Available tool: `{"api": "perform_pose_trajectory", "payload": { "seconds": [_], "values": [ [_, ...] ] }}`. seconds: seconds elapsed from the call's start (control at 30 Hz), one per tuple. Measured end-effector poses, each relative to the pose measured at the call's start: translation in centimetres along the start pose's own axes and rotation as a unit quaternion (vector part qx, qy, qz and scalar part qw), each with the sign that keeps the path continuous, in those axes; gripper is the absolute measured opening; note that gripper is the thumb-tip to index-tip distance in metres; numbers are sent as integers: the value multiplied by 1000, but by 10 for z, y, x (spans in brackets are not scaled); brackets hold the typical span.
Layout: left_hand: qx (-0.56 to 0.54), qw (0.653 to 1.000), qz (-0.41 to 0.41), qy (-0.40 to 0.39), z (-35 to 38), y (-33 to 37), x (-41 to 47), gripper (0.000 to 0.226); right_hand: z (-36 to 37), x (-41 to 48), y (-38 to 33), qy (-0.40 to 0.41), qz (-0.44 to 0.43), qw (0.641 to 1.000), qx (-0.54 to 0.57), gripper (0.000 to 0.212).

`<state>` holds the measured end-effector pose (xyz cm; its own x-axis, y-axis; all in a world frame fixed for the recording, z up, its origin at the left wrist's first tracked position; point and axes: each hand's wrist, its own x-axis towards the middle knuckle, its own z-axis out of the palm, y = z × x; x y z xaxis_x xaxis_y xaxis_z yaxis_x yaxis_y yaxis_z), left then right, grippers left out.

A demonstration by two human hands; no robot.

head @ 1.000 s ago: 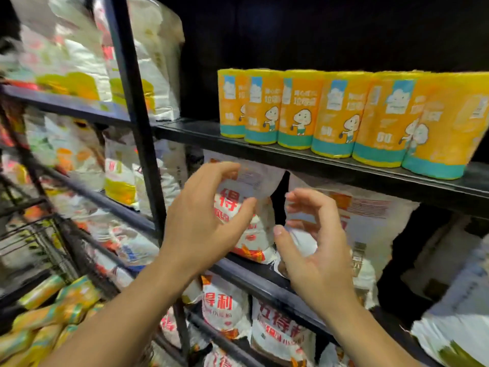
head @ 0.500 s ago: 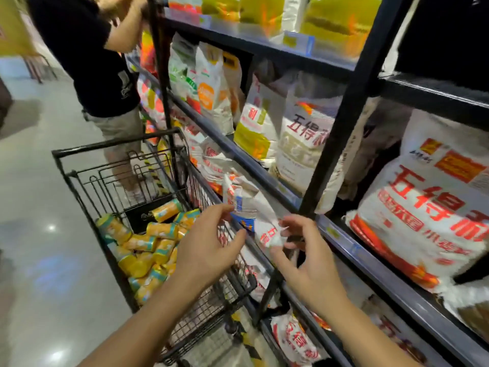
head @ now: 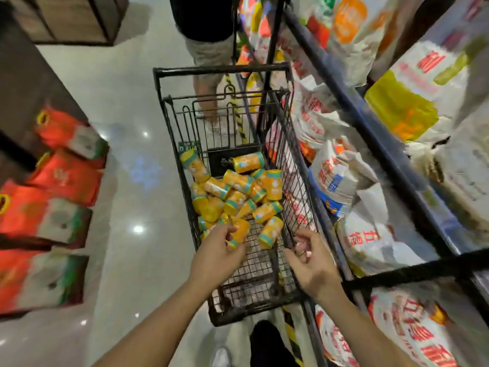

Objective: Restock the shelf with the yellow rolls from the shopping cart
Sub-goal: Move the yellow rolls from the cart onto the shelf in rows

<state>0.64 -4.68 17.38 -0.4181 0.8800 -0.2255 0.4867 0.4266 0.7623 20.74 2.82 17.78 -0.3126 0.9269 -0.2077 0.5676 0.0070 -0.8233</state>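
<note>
Several yellow rolls point(head: 239, 181) with teal bands lie heaped in the far half of the black wire shopping cart point(head: 221, 69). My left hand point(head: 215, 260) reaches into the cart, thumb and fingers curled round the near end of one yellow roll point(head: 240, 229). Another roll point(head: 270, 232) lies just right of it. My right hand point(head: 311, 256) hovers at the cart's right wall, fingers loosely curled and holding nothing. The black shelf point(head: 369, 123) runs along the right; its row of yellow rolls is out of view.
White flour-type sacks point(head: 365, 242) fill the shelf levels right of the cart. Another person's legs point(head: 209, 49) stand just beyond the cart. Red boxes point(head: 66, 176) are stacked at the left across the glossy aisle floor point(head: 137, 128).
My view swung from the shelf down into the cart. Both hands dropped from the shelf edge into the cart, and the left one closed round a yellow roll.
</note>
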Motion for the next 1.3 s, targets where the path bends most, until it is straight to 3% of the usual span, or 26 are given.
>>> {"api": "perform_pose_trajectory", "payload": {
  "seconds": [0.13, 0.6, 0.73, 0.87, 1.03, 1.2, 1.3],
  "values": [
    [8, 999, -51, 16, 19, -19, 32, 29, 19, 51, 31, -46, 38, 998, 1, 34],
    [71, 963, -253, -54, 139, -107, 152, 36, 93, 211, 157, -178, 238, 952, -75, 39],
    [74, 954, -287, -52, 166, -141, 179, 42, 116, 236, 196, -163, 306, 934, -83, 35],
    [40, 951, -306, -26, 198, -179, 203, 38, 146, 253, 237, -139, 374, 914, -69, 67],
    [22, 940, -340, 26, 229, -203, 214, 49, 177, 269, 271, -67, 441, 895, -8, 74],
    [24, 938, -343, 41, 245, -214, 216, 49, 187, 275, 278, -21, 463, 885, 42, 49],
    [6, 939, -343, 26, 252, -211, 220, 58, 189, 278, 280, -22, 467, 882, 63, 57]
  ]
}}
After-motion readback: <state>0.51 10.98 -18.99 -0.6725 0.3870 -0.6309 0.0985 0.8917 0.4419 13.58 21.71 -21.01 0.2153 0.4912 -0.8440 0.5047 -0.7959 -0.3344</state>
